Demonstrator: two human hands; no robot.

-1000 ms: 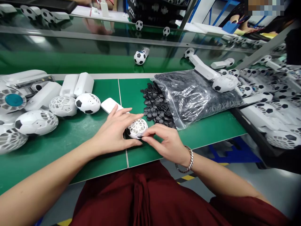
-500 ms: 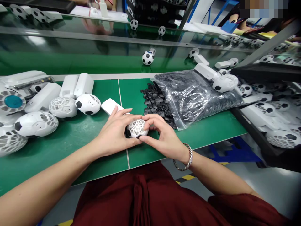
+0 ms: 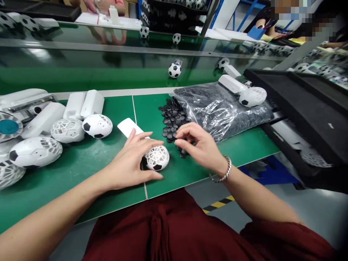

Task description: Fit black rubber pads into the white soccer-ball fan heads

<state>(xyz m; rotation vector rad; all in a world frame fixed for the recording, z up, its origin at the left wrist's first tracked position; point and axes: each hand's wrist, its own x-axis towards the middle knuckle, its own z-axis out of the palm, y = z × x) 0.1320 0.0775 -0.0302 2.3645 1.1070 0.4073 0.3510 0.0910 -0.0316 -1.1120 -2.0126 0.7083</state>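
A white soccer-ball-patterned plastic shell (image 3: 157,157) with an openwork top sits on the green table in front of me. My left hand (image 3: 133,159) curves around its left side, fingers stretched over the far edge and the thumb apart from it. A white flat-sided casing (image 3: 129,127) lies partly under these fingers. To the right, my right hand (image 3: 197,145) is at the near edge of a pile of small black plastic pieces (image 3: 172,119). Its thumb and fingertips are closed together; whatever is between them is hidden.
A clear plastic bag (image 3: 217,108) full of black pieces lies behind the pile, with a ball-patterned unit (image 3: 252,96) on top. White shells and casings (image 3: 35,150) crowd the left. Black trays (image 3: 304,101) are stacked at right. Beyond runs a green conveyor belt (image 3: 122,78) carrying a small ball (image 3: 174,70).
My right hand has left the ball shell and moved right to the black pieces. My left thumb has come away from the shell. A black tray now shows over the parts at right.
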